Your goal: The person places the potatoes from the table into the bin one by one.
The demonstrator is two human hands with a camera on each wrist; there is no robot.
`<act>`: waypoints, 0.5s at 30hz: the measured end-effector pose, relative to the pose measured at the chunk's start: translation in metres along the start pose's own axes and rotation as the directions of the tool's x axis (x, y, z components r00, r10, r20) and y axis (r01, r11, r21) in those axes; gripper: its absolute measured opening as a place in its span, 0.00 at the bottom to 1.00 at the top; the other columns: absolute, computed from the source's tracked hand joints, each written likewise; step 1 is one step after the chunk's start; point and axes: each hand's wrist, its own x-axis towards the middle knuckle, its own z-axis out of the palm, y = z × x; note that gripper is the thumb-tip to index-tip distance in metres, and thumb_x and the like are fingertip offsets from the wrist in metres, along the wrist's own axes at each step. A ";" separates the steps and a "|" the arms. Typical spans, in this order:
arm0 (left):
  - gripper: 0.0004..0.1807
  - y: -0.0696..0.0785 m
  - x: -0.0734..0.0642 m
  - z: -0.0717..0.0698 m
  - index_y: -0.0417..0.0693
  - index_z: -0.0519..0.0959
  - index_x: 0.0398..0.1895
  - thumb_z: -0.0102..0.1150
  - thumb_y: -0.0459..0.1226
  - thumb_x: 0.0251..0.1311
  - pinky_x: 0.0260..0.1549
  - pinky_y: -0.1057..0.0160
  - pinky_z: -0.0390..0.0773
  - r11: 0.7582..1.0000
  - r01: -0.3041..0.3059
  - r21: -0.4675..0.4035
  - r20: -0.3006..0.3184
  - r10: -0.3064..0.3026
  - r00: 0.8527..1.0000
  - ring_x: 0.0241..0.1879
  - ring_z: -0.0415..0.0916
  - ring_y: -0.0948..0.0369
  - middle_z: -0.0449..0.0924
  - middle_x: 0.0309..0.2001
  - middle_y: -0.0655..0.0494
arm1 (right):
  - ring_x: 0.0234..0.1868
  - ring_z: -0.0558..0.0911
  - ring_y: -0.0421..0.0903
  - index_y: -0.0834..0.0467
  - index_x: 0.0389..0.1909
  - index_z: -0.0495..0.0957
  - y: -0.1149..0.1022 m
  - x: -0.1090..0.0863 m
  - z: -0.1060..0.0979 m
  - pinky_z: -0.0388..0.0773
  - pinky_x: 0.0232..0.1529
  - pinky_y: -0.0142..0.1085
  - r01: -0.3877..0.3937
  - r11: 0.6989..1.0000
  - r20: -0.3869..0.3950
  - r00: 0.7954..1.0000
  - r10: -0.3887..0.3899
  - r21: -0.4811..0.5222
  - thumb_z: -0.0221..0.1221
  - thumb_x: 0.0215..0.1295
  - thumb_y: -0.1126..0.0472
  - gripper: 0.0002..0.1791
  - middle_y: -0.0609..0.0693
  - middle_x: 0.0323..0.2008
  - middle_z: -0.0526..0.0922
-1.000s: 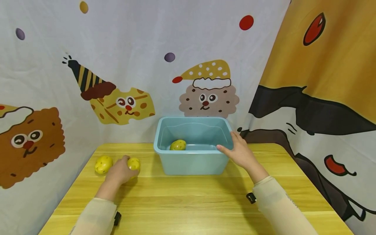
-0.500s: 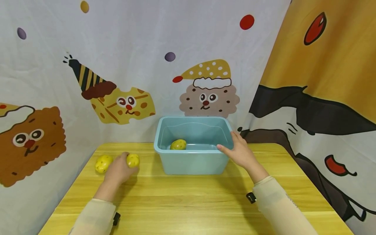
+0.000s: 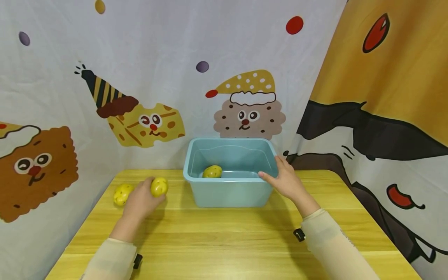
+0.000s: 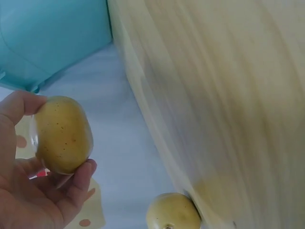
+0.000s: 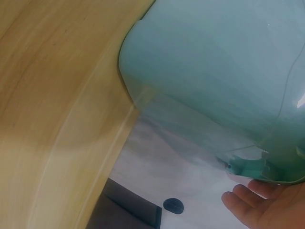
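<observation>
My left hand grips a yellow potato between thumb and fingers, held up over the table left of the bin. In the left wrist view, the speckled skin of this potato shows between the thumb and fingertips. Another potato lies on the table just left of that hand. A light blue plastic bin stands at the middle back, with one potato on its floor at the left. My right hand holds the bin's right front corner, thumb over the front rim and fingers along the right side.
The wooden table ends at the back against a hanging cloth printed with cartoon figures. A dark wrist device sits by the right sleeve, and another by the left.
The left hand has raised its potato a little up and away from the table. My right hand stays at the bin's corner, and the bin has not moved.
</observation>
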 end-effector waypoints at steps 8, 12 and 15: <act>0.41 0.003 0.000 -0.003 0.30 0.64 0.68 0.65 0.45 0.57 0.48 0.36 0.74 0.998 -0.057 0.000 -0.114 0.057 0.992 0.52 0.74 0.35 0.73 0.60 0.29 | 0.75 0.50 0.71 0.64 0.79 0.42 -0.003 -0.001 -0.001 0.55 0.64 0.72 0.002 1.000 0.001 1.000 -0.002 0.001 0.50 0.61 0.22 0.63 0.65 0.78 0.45; 0.39 0.004 0.000 -0.004 0.31 0.66 0.67 0.66 0.44 0.57 0.44 0.37 0.75 0.997 -0.079 -0.002 -0.163 0.077 0.984 0.48 0.76 0.37 0.75 0.56 0.30 | 0.75 0.50 0.71 0.64 0.79 0.43 -0.004 -0.002 -0.002 0.55 0.64 0.72 0.001 1.000 0.002 1.000 -0.001 0.001 0.50 0.61 0.22 0.62 0.66 0.78 0.45; 0.39 0.006 0.001 -0.005 0.33 0.66 0.67 0.66 0.45 0.57 0.43 0.38 0.75 0.997 -0.079 -0.007 -0.178 0.076 0.981 0.47 0.77 0.38 0.75 0.56 0.32 | 0.75 0.50 0.71 0.64 0.79 0.43 -0.004 -0.002 -0.002 0.55 0.63 0.73 -0.001 1.000 0.002 1.000 0.001 0.001 0.50 0.61 0.22 0.62 0.66 0.78 0.45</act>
